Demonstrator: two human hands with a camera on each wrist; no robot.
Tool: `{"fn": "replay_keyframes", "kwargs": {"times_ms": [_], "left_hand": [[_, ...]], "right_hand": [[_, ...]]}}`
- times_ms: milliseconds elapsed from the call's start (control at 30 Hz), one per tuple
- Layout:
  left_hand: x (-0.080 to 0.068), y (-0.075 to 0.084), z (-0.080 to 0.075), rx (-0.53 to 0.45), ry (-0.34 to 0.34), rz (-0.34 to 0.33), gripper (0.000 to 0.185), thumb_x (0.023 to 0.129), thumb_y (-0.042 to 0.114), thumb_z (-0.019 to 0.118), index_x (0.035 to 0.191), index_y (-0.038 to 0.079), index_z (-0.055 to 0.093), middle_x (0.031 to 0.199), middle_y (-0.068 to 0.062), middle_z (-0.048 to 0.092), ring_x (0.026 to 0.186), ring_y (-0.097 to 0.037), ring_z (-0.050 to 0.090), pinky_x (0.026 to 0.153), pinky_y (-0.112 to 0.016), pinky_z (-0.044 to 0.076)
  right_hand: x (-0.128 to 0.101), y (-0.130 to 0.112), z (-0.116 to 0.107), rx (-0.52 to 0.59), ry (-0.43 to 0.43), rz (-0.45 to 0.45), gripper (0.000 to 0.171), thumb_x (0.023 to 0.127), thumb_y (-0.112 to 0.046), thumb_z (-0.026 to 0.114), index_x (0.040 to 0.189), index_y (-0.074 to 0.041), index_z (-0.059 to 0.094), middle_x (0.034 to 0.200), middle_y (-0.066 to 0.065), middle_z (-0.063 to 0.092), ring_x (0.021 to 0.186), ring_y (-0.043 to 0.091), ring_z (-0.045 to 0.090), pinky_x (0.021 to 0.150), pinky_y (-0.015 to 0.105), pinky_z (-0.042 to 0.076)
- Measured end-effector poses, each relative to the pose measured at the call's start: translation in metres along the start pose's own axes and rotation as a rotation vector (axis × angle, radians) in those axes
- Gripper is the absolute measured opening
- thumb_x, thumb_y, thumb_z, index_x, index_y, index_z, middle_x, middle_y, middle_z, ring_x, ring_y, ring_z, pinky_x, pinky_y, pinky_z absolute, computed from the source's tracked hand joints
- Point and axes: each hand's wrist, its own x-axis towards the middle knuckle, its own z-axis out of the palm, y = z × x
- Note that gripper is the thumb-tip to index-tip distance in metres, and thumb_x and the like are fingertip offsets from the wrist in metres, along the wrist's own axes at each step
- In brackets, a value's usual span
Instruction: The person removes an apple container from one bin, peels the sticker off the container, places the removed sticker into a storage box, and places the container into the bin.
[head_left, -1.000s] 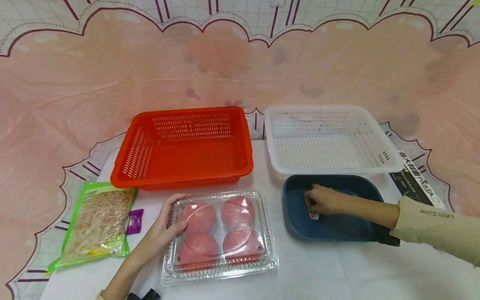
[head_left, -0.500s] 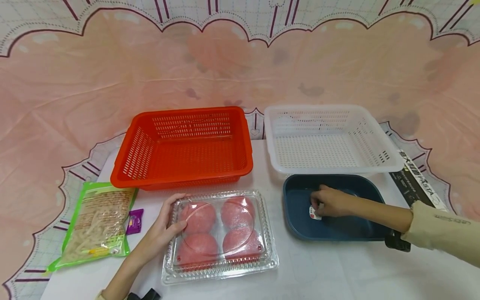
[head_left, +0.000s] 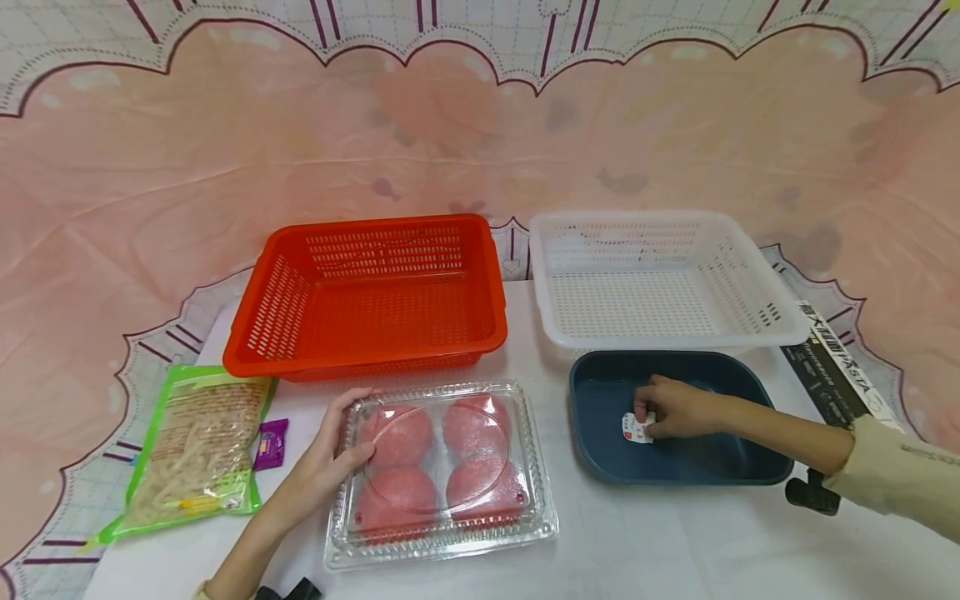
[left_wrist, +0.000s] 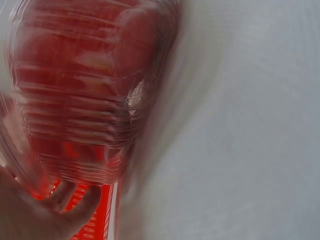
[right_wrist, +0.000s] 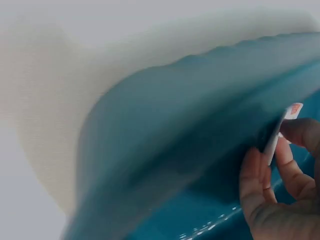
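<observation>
While left hand (head_left: 324, 463) clasps clamshell (head_left: 441, 473) edge, right hand (head_left: 670, 407) pinches packet (head_left: 636, 428) inside tray (head_left: 600, 392).

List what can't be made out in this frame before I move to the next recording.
- Small packet: print too small in the head view; right hand pinches it edge-on in the right wrist view.
- Black pasta box: partly behind the white basket and sleeve.
- Clamshell box: blurred in the left wrist view; left hand covers its edge.
</observation>
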Motion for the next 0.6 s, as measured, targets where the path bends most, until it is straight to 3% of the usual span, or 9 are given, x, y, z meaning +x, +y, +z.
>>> {"fn": "replay_keyframes", "kwargs": {"times_ms": [367,600], "left_hand": [[0.0,0.002,0.001,0.018,0.003,-0.011,0.058,0.095,0.005,0.049,0.147,0.015,0.026,0.146,0.0,0.033,0.125,-0.002,0.037,0.1,-0.014,0.034],[0.0,0.002,0.0,0.024,0.004,-0.011,0.058,0.095,0.005,0.049,0.147,0.015,0.026,0.146,-0.001,0.033,0.124,-0.002,0.038,0.099,-0.015,0.035]], "right_hand": [[-0.012,0.012,-0.001,-0.033,-0.005,-0.037,0.014,0.083,-0.016,0.073,0.083,-0.015,0.059,0.092,0.001,0.047,0.078,0.004,0.044,0.065,0.018,0.041],[-0.023,0.02,0.0,-0.045,0.0,-0.025,0.017,0.083,-0.024,0.074,0.081,-0.019,0.057,0.092,-0.001,0.044,0.079,0.005,0.04,0.064,0.018,0.037]]}}
